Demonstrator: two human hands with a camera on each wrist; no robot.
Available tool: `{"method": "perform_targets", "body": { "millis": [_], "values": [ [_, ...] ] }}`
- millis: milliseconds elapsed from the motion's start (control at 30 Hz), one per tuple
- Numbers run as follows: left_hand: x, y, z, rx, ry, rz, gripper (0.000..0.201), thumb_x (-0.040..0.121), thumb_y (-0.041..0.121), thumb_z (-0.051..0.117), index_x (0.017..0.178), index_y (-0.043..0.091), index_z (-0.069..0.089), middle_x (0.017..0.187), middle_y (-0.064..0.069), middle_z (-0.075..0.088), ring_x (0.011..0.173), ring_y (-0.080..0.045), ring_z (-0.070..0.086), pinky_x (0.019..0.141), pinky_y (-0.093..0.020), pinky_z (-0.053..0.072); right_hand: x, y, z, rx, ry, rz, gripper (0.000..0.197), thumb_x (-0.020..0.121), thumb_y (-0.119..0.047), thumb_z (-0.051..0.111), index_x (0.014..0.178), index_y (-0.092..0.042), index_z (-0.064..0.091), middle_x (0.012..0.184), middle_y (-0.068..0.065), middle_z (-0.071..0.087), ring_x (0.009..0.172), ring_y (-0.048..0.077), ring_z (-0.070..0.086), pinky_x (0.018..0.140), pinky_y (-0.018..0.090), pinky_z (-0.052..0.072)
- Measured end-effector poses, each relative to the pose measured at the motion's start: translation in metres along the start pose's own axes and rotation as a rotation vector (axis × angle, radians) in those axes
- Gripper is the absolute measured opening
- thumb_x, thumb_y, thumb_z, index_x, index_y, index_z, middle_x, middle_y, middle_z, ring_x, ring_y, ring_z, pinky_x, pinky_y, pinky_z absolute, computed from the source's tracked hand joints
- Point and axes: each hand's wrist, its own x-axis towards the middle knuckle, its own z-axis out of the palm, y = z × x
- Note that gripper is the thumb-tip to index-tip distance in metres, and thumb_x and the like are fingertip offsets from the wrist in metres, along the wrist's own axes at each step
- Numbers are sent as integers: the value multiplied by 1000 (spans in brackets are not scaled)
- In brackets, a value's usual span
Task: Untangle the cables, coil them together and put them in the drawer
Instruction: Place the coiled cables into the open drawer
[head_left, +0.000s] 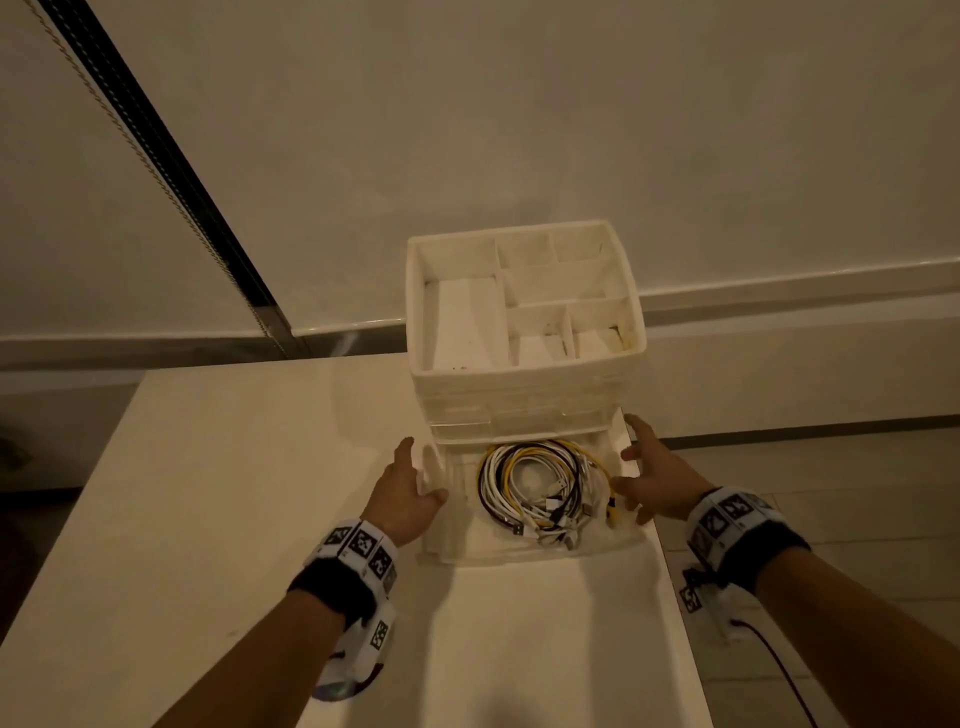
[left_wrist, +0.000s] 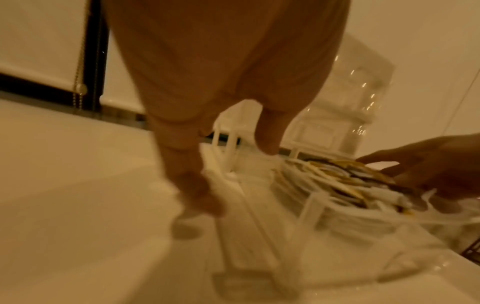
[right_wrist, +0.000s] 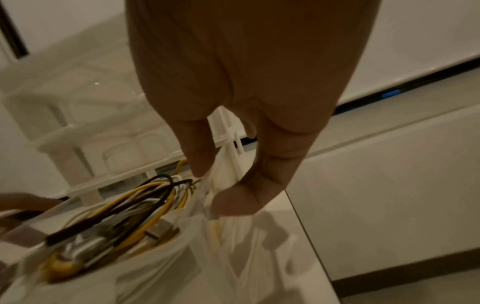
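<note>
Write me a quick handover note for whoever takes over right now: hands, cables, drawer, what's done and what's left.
Left hand: holds the left wall of the open drawer.
Right hand: pinches the drawer's right wall between thumb and fingers.
Cables: white, black and yellow, coiled together, lying inside the drawer.
Drawer unit: on the table; bottom drawer pulled out.
Done: untangling, coiling, placing.
Left: probably just sliding the drawer shut.

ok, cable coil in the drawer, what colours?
White, yellow and black cable coil; head view shows it best.
</note>
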Motion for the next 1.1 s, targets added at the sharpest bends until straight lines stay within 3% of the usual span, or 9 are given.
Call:
{"method": "perform_targets", "body": {
  "millis": [100, 167, 300, 567, 733, 867, 933, 1033, 1100],
  "values": [
    [9, 3, 1, -308, -113, -53, 93, 90, 4, 64, 152, 43, 6, 146, -11, 40, 114, -30, 57, 70, -40, 59, 11, -1, -1, 74, -71, -7, 105, 83, 7, 62, 150, -43, -2, 155, 3, 26, 71, 29, 67, 51, 32, 54],
    [13, 7, 2, -368, -137, -68, 88, 90, -1, 60, 150, 46, 16, 152, -5, 35, 115, -29, 56, 69, -40, 60, 13, -2, 0, 78, -87, -42, 106, 81, 11, 61, 150, -45, 3, 156, -3, 25, 73, 30, 68, 52, 31, 54],
    [19, 6, 7, -324, -148, -1, 77, 89, -1, 55, 139, 54, 37, 140, -2, 51, 105, -27, 64, 71, -43, 61, 17, 3, -1, 126, -64, -65, 96, 78, 13, 61, 147, -43, 22, 149, -7, 37, 75, 33, 69, 53, 34, 57],
    [27, 6, 12, -307, -21, 43, 65, 84, -4, 58, 134, 38, 52, 142, 7, 50, 105, -33, 63, 61, -45, 62, 32, 7, 0, 186, 112, -97, 69, 68, 15, 68, 127, -15, 50, 132, 5, 57, 77, 37, 69, 53, 37, 57],
    [31, 7, 16, -310, -1, 65, 63, 84, -4, 57, 136, 33, 52, 140, 5, 51, 103, -31, 64, 59, -37, 61, 42, 9, 1, 149, 269, -126, 46, 64, 0, 76, 103, -20, 60, 110, 5, 69, 76, 29, 68, 66, 44, 60],
    [34, 18, 17, -152, 215, 117, 38, 85, 9, 60, 120, 22, 65, 120, -1, 68, 105, -30, 65, 78, -44, 60, 45, 10, 3, 86, 350, -152, 25, 73, -11, 78, 90, -17, 60, 95, 5, 70, 65, 23, 69, 61, 36, 58],
    [35, 21, 17, -33, 303, 121, 25, 87, 16, 59, 109, 20, 70, 111, -4, 73, 107, -29, 65, 89, -38, 54, 47, 8, 6, 47, 389, -168, 24, 75, -16, 78, 90, -15, 59, 93, 4, 69, 70, 23, 69, 67, 39, 59],
    [36, 24, 17, 50, 328, 133, 20, 90, 17, 58, 105, 17, 71, 106, -7, 75, 105, -33, 64, 89, -36, 50, 51, 8, 10, 2, 430, -182, 24, 77, -20, 77, 91, -16, 58, 94, 4, 69, 82, 27, 68, 78, 44, 57],
    [35, 21, 15, 27, 286, 169, 20, 92, 18, 58, 108, 18, 70, 106, -7, 74, 100, -32, 66, 85, -37, 53, 50, 9, 8, 11, 410, -189, 23, 79, -20, 75, 93, -15, 57, 98, 6, 68, 86, 28, 68, 74, 43, 58]
  ]
}}
